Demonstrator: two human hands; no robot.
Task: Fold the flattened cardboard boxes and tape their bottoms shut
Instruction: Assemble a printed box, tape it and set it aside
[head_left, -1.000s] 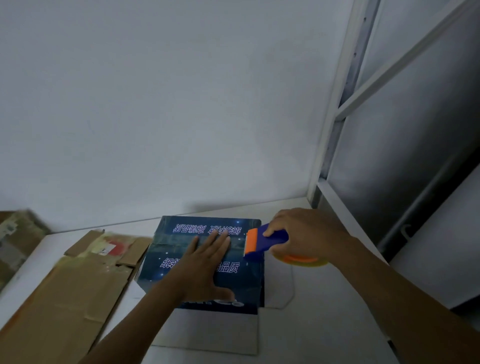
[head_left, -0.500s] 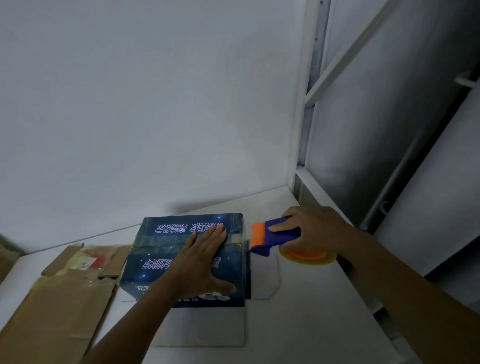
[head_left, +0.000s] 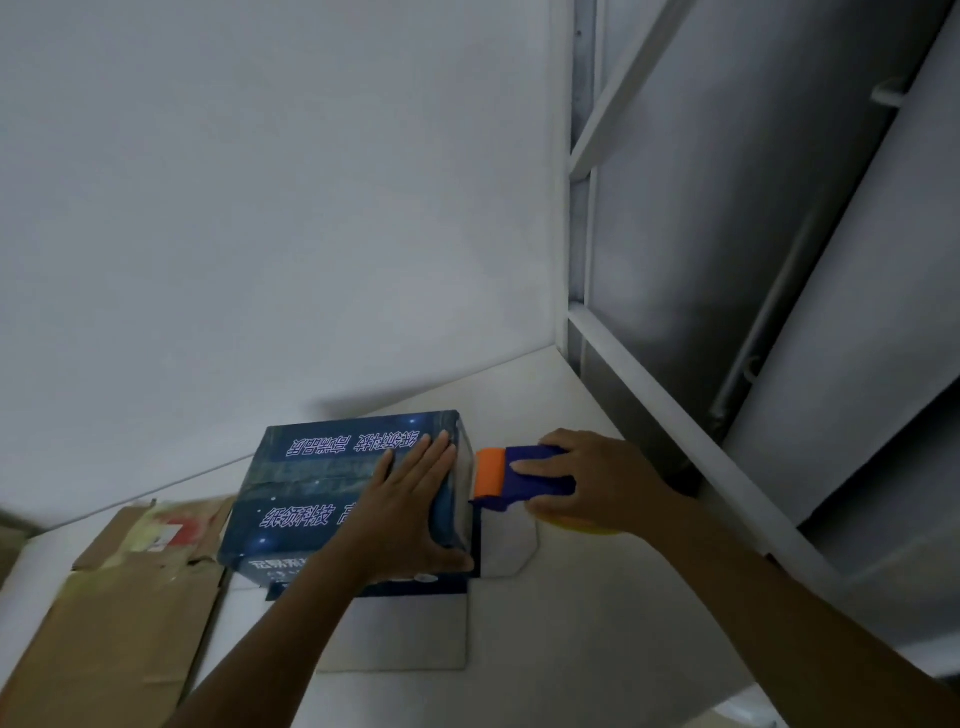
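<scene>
Indoors, pressing flat left hand (head_left: 410, 514) atop dark blue cardboard box (head_left: 311, 483), clutching blue-and-orange tape dispenser (head_left: 493, 475) beside it in right hand (head_left: 597, 483).

A single view is taken from the head, directed forward and down across the bench (head_left: 571, 649), close by; the upper half is filled by the wall (head_left: 260, 182).

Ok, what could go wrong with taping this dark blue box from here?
The left hand lies flat on the dark blue printed cardboard box, near the blue and orange tape dispenser that the right hand grips; tape could catch its fingers. The box might also slide on the white table.
</scene>
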